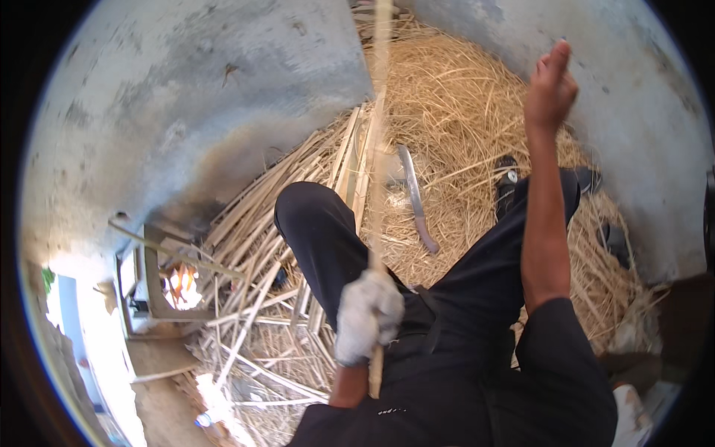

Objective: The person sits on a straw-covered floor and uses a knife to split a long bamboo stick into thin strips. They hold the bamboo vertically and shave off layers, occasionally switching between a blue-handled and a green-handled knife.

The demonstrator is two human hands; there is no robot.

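My left hand (367, 314), in a whitish work glove, is closed around a long thin bamboo strip (380, 149) that runs from my lap up past the top of the view. My right hand (550, 83) is raised far out ahead, bare, fingers bunched together; whether it pinches anything is too small to tell. A large knife (415, 195) with a pale handle lies on the straw between my knees. I sit with black-trousered legs apart.
A heap of straw-like shavings (462, 104) covers the floor ahead. Split bamboo slats (298, 186) are stacked at the left. Grey plastered walls (186, 89) curve around. A small frame-like stand (160, 283) sits at the lower left. A sandal (506, 182) shows near my right knee.
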